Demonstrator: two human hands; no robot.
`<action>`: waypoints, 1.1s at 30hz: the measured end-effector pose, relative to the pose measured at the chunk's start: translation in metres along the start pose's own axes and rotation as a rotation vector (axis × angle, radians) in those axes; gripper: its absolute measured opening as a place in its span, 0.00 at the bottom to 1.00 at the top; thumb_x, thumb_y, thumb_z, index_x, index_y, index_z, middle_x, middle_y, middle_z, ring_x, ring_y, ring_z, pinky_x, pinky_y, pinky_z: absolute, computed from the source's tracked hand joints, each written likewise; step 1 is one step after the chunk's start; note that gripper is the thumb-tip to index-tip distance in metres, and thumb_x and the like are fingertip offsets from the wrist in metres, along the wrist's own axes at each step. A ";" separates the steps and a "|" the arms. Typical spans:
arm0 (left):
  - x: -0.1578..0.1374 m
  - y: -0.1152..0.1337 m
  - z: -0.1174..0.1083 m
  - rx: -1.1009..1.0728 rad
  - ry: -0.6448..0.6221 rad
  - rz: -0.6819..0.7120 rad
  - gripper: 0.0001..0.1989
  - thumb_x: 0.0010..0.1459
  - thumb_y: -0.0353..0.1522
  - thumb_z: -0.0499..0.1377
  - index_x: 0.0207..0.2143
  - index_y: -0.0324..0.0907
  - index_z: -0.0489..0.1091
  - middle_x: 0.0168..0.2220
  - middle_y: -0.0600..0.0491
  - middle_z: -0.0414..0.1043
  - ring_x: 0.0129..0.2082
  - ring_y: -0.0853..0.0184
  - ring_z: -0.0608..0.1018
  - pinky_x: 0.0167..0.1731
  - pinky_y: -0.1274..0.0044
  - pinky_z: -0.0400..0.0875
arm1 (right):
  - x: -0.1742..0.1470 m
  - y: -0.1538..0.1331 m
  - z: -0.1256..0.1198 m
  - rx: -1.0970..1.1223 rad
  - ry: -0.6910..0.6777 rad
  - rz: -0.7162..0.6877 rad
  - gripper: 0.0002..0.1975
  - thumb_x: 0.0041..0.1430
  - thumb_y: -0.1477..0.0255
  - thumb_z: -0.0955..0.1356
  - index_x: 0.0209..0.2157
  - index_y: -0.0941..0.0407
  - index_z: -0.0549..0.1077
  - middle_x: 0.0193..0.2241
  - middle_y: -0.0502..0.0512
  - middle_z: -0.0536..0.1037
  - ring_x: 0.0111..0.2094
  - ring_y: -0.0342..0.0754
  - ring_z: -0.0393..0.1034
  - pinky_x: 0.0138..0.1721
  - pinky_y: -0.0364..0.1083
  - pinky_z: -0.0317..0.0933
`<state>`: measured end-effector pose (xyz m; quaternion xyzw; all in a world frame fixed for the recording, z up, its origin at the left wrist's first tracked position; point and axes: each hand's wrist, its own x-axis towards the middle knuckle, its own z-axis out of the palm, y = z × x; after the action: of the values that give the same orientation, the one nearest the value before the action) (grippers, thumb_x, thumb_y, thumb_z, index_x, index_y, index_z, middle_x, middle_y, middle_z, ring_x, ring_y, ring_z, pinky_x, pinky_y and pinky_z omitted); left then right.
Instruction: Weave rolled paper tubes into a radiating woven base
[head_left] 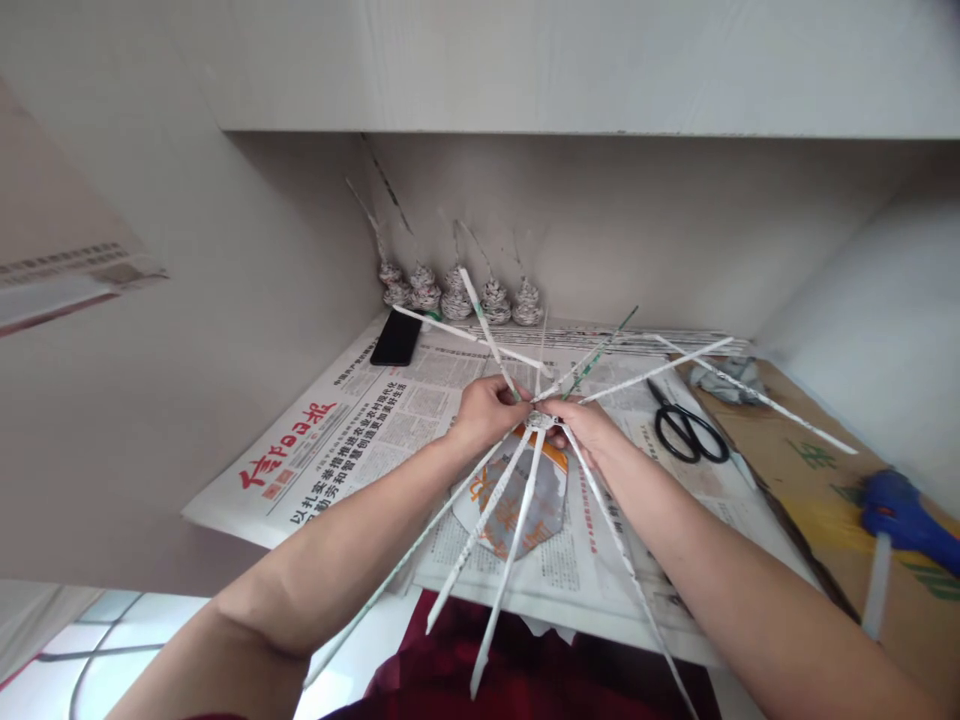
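Both hands meet around a small woven paper centre (538,422), from which several long rolled-paper strips spread outward in all directions. On its left side, my left hand (491,408) is closed, thumb and fingers pinching the weave. From the right, my right hand (583,422) grips the same piece, its fingertips partly hidden beneath. White paper strips (514,520) hang toward my lap, while others point to the back wall. Under the weave lies a grey, many-sided piece (529,500) with orange print, resting on newspaper.
Newspaper (330,470) covers the work surface. Black-handled scissors (686,430) lie to the right, near a blue glue gun (900,510) on cardboard (780,450). A black phone (396,338) sits at back left, before several woven gourd shapes (456,298). Rolled paper sticks (622,342) line the back.
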<state>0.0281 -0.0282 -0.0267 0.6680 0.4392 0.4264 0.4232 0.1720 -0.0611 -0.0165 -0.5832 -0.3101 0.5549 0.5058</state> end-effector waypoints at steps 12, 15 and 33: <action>-0.003 0.005 -0.005 0.179 -0.067 0.117 0.10 0.48 0.29 0.60 0.33 0.40 0.79 0.26 0.53 0.76 0.26 0.69 0.75 0.30 0.80 0.67 | 0.000 0.001 0.001 0.011 0.009 0.029 0.05 0.41 0.79 0.70 0.20 0.60 0.70 0.12 0.51 0.70 0.13 0.40 0.62 0.09 0.37 0.49; -0.002 0.005 -0.007 0.202 -0.107 0.160 0.10 0.49 0.27 0.60 0.34 0.42 0.80 0.30 0.53 0.78 0.30 0.67 0.77 0.34 0.79 0.68 | -0.001 -0.001 0.001 0.027 0.009 0.054 0.03 0.44 0.78 0.69 0.21 0.60 0.70 0.13 0.53 0.71 0.14 0.41 0.63 0.10 0.38 0.50; 0.005 0.015 -0.002 -0.668 -0.081 -0.535 0.04 0.45 0.24 0.65 0.27 0.33 0.74 0.23 0.49 0.75 0.20 0.69 0.76 0.22 0.79 0.72 | 0.002 -0.005 -0.006 0.128 -0.032 0.049 0.04 0.52 0.76 0.67 0.26 0.61 0.73 0.18 0.53 0.73 0.17 0.40 0.63 0.12 0.37 0.51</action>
<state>0.0311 -0.0270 -0.0113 0.3731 0.4177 0.3937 0.7289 0.1787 -0.0593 -0.0127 -0.5479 -0.2678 0.5952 0.5233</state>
